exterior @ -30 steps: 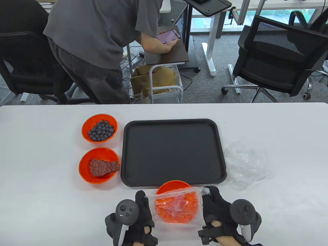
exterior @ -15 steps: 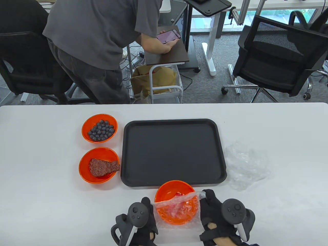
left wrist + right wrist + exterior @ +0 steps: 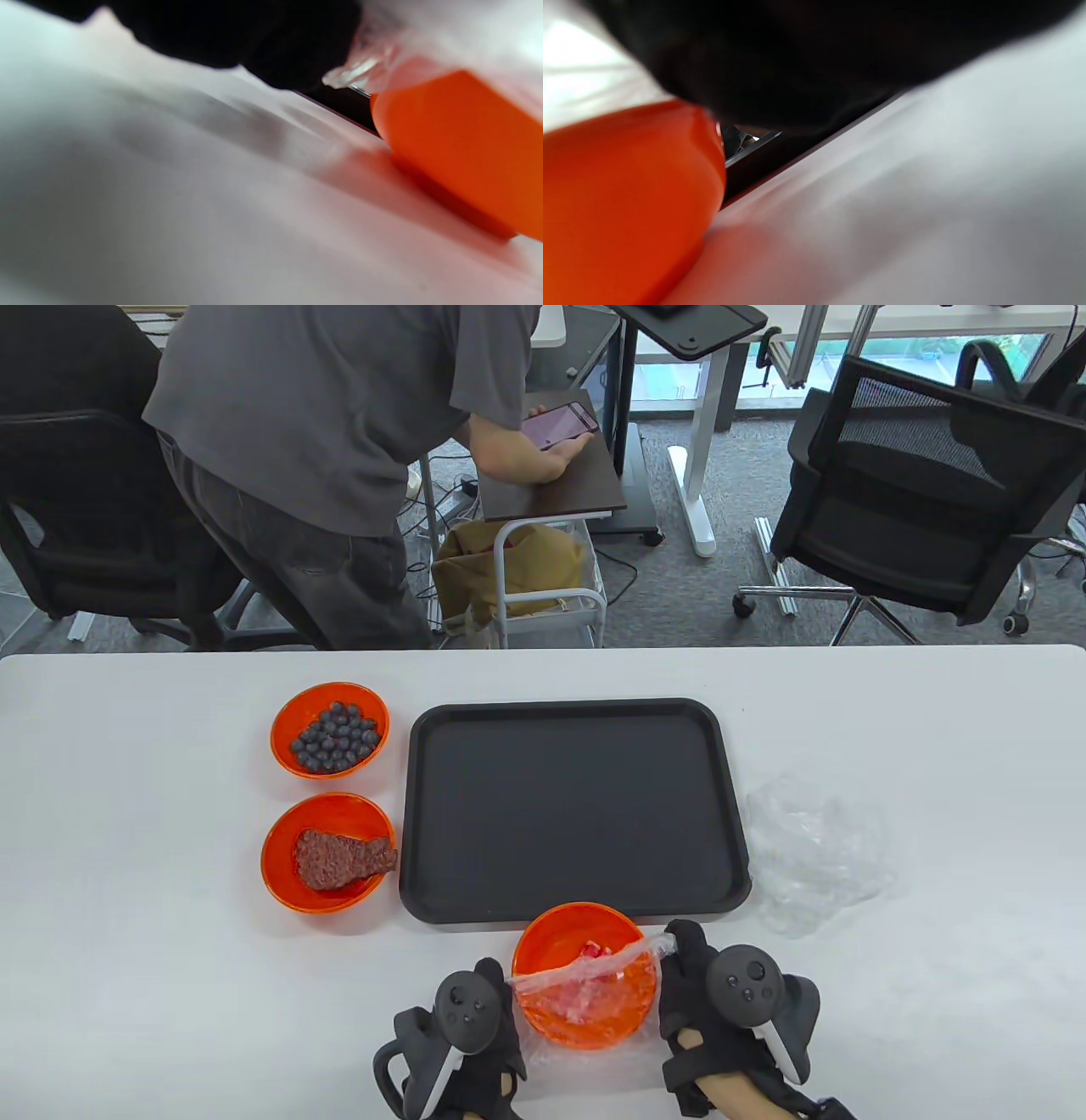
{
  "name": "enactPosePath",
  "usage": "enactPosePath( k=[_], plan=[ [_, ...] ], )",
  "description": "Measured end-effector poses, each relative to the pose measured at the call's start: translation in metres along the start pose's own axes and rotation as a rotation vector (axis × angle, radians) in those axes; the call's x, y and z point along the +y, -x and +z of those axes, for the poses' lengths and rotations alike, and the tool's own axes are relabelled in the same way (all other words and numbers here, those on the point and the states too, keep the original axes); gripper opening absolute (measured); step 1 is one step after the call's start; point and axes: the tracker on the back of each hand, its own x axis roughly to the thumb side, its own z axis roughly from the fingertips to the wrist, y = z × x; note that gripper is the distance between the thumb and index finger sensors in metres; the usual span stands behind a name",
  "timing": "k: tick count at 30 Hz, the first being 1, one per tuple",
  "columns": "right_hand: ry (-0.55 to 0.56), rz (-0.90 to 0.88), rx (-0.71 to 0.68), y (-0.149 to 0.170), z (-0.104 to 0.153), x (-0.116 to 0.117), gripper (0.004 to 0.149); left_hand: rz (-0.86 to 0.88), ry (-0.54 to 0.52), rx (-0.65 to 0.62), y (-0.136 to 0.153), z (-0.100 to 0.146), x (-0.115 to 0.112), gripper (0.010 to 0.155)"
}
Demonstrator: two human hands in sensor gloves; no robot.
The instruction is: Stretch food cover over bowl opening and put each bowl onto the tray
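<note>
An orange bowl (image 3: 560,937) with red food pieces sits on the white table just in front of the black tray (image 3: 575,808). A clear plastic food cover (image 3: 594,976) stretches across the bowl's near half. My left hand (image 3: 496,988) pinches the cover's left edge beside the bowl; my right hand (image 3: 679,954) pinches its right edge. The left wrist view shows the black fingers (image 3: 271,46) gripping crumpled plastic (image 3: 360,72) above the orange bowl wall (image 3: 458,148). Up close in the right wrist view, the bowl (image 3: 623,199) is under the dark glove (image 3: 814,55).
Two more orange bowls stand left of the tray: one with blueberries (image 3: 331,729), one with a dark meat piece (image 3: 329,853). A pile of clear covers (image 3: 814,857) lies right of the tray. A person stands beyond the table's far edge, with office chairs around.
Both hands drew the stretched cover toward the near side and lower; it now spans only the bowl's near half, leaving the far part uncovered. The hands came closer to the bowl.
</note>
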Motion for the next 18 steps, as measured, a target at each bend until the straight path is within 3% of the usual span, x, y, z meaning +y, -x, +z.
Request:
enactPosePath(
  k=[9,18],
  plan=[
    [-0.125,-0.042,0.054,0.006,-0.016,0.005,0.050,0.040,0.077,0.023,0.004,-0.016,-0.005,0.047],
    [-0.259,-0.047,0.016,0.004,-0.024,0.013,0.054,0.087,0.153,0.023,0.004,-0.027,-0.008,0.047]
  ],
)
